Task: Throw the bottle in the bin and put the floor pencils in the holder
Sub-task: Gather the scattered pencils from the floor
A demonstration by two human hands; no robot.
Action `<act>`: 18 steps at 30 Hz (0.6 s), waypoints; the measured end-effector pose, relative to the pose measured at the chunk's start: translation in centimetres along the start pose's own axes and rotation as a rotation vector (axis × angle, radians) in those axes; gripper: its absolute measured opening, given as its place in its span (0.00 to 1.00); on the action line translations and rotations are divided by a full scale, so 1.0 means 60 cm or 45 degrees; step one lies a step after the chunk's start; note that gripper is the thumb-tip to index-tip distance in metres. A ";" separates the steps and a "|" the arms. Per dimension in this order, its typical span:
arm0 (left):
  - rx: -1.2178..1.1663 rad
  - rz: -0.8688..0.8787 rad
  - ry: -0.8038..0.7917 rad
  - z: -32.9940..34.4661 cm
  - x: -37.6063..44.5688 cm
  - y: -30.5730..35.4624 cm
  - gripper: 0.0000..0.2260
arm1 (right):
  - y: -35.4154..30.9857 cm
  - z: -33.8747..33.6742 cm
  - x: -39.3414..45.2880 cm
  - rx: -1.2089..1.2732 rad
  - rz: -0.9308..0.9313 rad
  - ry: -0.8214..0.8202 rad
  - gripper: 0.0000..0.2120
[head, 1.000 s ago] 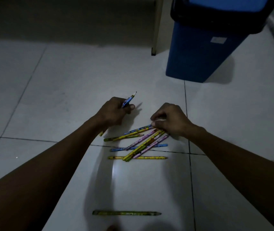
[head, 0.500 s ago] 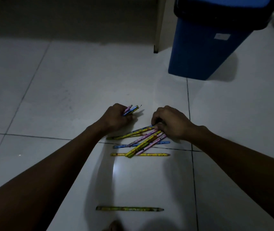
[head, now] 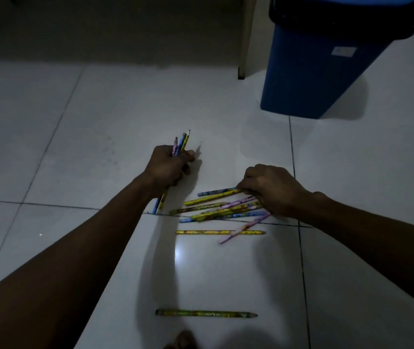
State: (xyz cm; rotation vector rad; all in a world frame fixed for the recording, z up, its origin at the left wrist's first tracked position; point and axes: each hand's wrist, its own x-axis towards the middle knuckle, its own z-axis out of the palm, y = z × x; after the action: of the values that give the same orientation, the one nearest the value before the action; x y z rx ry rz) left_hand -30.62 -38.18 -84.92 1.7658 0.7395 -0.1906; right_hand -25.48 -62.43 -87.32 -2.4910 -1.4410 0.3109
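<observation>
Several coloured pencils lie in a loose pile on the white tiled floor. My left hand is closed around three pencils, pink, blue and yellow, whose tips stick up past my fingers. My right hand rests on the right end of the pile, its fingertips pinching the top blue and yellow pencils. One yellow pencil lies flat just below the pile with a pink pencil crossing it. A lone green pencil lies nearer to me. The blue bin with a black lid stands at the upper right. No bottle or holder is in view.
A pale furniture leg stands left of the bin. Dark grout lines cross the floor tiles. A toe shows at the bottom edge. The room is dim, with a deep shadow along the top.
My left hand went from one blue pencil to a bunch of three and has lifted up and left. My right hand shifted on the pile, and a pink pencil has swung out below it.
</observation>
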 end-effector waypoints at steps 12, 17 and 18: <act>-0.743 -0.077 -0.348 0.015 -0.008 0.018 0.11 | -0.051 -0.044 0.034 1.393 0.708 0.261 0.08; -0.706 -0.004 -0.296 0.029 -0.009 0.030 0.09 | -0.072 -0.041 0.048 1.453 0.697 0.196 0.08; -0.681 -0.005 -0.248 0.026 -0.007 0.028 0.10 | -0.068 -0.038 0.047 1.410 0.712 0.223 0.07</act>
State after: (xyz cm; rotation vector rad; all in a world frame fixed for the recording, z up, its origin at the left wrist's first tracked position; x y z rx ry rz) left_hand -29.62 -40.01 -83.88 1.2186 0.5851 -0.1476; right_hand -26.73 -58.23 -84.07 -1.8093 -0.2633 0.7196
